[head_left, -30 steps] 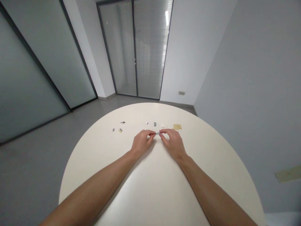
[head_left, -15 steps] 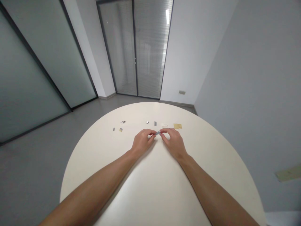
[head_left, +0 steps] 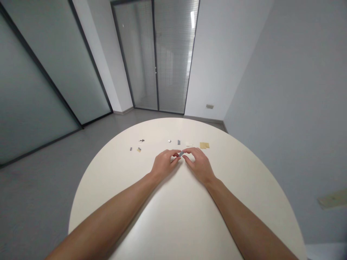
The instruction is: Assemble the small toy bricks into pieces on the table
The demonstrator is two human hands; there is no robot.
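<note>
A small flat grey-blue piece (head_left: 181, 154) is held between my two hands, just above the table; its exact kind is too small to tell. My left hand (head_left: 165, 162) pinches it with thumb and fingers at its lower left end. My right hand (head_left: 199, 162) curves in from the other side, its index fingertip at the upper right end and its thumb close below. The piece is tilted, and the fingertips hide part of it.
On the round white table (head_left: 173, 216) beyond my hands lie a grey piece (head_left: 179, 142), small silvery parts (head_left: 169, 141), pale pieces (head_left: 189, 144) and yellow sheets (head_left: 204, 145). Further left are dark bits (head_left: 141, 140), a small grey piece (head_left: 131, 148) and a yellow-grey piece (head_left: 139, 149).
The grey-blue piece has turned to a steeper tilt between my fingers. My right thumb and index finger have shifted slightly left and spread a little. Both arms stay nearly in place.
</note>
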